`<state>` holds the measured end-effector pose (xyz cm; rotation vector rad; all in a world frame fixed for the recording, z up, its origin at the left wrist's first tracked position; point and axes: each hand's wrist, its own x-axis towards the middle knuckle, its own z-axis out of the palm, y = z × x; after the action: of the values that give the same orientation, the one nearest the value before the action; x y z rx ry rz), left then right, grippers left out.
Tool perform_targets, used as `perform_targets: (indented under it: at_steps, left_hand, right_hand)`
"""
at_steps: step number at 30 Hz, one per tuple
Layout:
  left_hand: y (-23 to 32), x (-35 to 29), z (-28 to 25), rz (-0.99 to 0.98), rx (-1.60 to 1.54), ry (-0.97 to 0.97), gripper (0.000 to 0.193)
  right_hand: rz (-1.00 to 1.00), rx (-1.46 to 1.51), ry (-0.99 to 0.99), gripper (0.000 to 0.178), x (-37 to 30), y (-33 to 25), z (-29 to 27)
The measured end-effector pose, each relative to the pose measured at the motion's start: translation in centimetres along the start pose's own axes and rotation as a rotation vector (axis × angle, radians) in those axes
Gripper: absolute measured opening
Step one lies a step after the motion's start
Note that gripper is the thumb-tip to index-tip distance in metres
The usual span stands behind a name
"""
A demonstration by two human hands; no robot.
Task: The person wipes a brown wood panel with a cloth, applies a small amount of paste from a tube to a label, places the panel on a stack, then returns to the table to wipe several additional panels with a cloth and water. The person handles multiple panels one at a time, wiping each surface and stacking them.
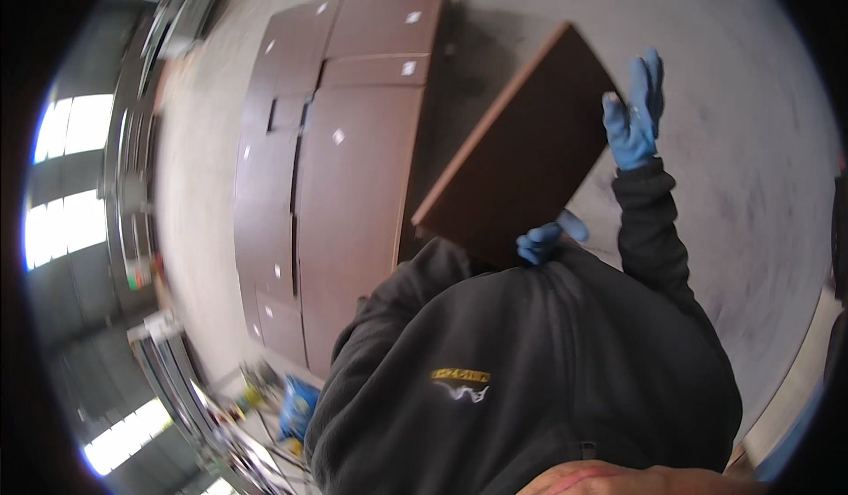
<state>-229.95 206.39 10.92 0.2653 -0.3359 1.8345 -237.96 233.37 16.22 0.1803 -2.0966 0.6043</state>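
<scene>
Head view, looking down the person's own front: dark fleece jacket [530, 380] fills lower centre. Both hands in blue gloves. Right hand [634, 115] raised, fingers spread flat along the right edge of a dark brown laminated board [521, 159]. Left hand [546, 239] grips the same board at its lower edge, close to the chest. Board held tilted, clear of the floor. Left of it, a stack of matching brown panels [344, 168] lies flat on the grey concrete floor [724, 142], small white stickers on several. Bright windows [66, 177] at far left rim; cluttered tools at lower left, blurred.
</scene>
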Motion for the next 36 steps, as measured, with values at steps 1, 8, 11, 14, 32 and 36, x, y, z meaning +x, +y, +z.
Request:
perform_targets:
  at_steps: [1, 8, 11, 14, 32, 36]
  left_hand:
    - [0.2, 0.5, 0.1, 0.039, -0.006, 0.006, 0.075]
    - [2.0, -0.1, -0.4, 0.255, -0.080, 0.063, 0.075]
    - [2.9, -2.0, -0.8, 0.361, -0.133, 0.100, 0.074]
    - [4.2, -2.3, -0.4, 0.401, -0.118, -0.303, 0.078]
    - [20.5, -26.4, -1.1, 1.494, 0.316, 2.020, 0.078]
    - [21.6, -27.2, -1.6, 1.515, 0.476, 2.089, 0.075]
  right_hand:
    - [-0.087, 0.078, -0.182, 0.080, 0.6, -0.3, 0.8]
    - [-0.364, 0.717, -0.895, 0.095, 1.7, -9.7, 2.5]
    - [-0.177, 1.019, -1.156, 0.093, 3.3, -11.1, 4.4]
    - [0.584, 1.262, -1.164, 0.097, 4.1, -12.3, 8.2]
    - [0.790, 1.019, -1.600, 0.055, 2.4, -25.3, 28.3]
    - [0.924, 0.948, -1.759, 0.044, 2.4, -24.2, 33.6]
